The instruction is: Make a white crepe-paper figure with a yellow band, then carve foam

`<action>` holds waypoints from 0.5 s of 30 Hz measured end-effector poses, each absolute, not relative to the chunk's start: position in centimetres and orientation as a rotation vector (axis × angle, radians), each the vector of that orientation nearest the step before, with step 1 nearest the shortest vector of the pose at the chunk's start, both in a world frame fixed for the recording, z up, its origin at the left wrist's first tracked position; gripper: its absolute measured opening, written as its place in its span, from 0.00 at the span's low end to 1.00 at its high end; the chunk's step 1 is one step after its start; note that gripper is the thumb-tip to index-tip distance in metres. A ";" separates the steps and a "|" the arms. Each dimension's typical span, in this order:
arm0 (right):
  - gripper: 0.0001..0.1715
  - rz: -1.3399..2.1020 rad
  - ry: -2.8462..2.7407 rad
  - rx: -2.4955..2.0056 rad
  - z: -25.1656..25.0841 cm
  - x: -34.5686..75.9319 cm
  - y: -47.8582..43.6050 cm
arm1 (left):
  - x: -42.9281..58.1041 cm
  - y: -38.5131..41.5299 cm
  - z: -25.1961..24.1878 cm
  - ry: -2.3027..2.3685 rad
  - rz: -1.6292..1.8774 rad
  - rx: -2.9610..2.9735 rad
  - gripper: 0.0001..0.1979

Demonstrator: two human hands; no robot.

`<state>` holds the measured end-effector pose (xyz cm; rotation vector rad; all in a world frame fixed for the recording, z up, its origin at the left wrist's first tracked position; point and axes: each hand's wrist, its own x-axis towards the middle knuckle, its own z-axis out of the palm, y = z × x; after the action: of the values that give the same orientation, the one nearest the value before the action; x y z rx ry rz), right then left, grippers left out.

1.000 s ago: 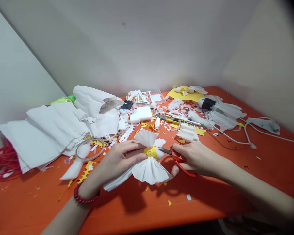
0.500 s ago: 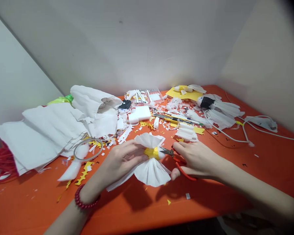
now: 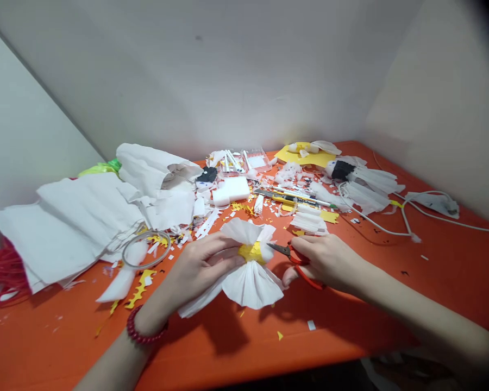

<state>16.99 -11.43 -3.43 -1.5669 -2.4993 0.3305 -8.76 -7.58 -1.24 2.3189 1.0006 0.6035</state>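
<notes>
My left hand (image 3: 206,266), with a red bead bracelet (image 3: 142,328) at the wrist, pinches a white paper fish figure (image 3: 252,288) around its yellow middle band. Pleated white paper fans out like fins above and below the band, and a rounded white end points right. In my right hand (image 3: 326,260) is a pair of scissors (image 3: 295,256) with red handles. Its dark blade tip lies close beside the figure's white end; whether it touches, I cannot tell. Both hands are above the orange table (image 3: 236,353).
White paper sheets (image 3: 85,222) are heaped on the left, beside a clear tape ring (image 3: 146,250). Scraps, a yellow utility knife (image 3: 285,198) and a marker box (image 3: 244,161) lie further back. Another black-banded figure (image 3: 346,171) and a white cable (image 3: 375,220) are at the right.
The scissors' blade tip has drawn slightly away from the figure's white end, and the scissors look more closed. My left hand keeps its hold with barely any shift.
</notes>
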 end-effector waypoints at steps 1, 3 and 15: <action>0.31 0.402 -2.454 -1.554 -3.4 17.2 -11.4 | -8.8 -7.6 -1.2 1.025 0.602 2.306 0.11; 0.31 0.572 -2.381 -1.562 -3.0 17.7 -11.3 | -8.9 -7.5 -1.2 1.066 0.583 2.261 0.12; 0.35 0.775 -2.482 -1.586 -1.7 17.4 -11.4 | -8.8 -7.5 -1.2 1.049 0.547 2.224 0.13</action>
<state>17.45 -11.37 -1.71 -1.5857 -2.4816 0.7745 -8.75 -7.50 -1.22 2.2242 1.0493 0.5465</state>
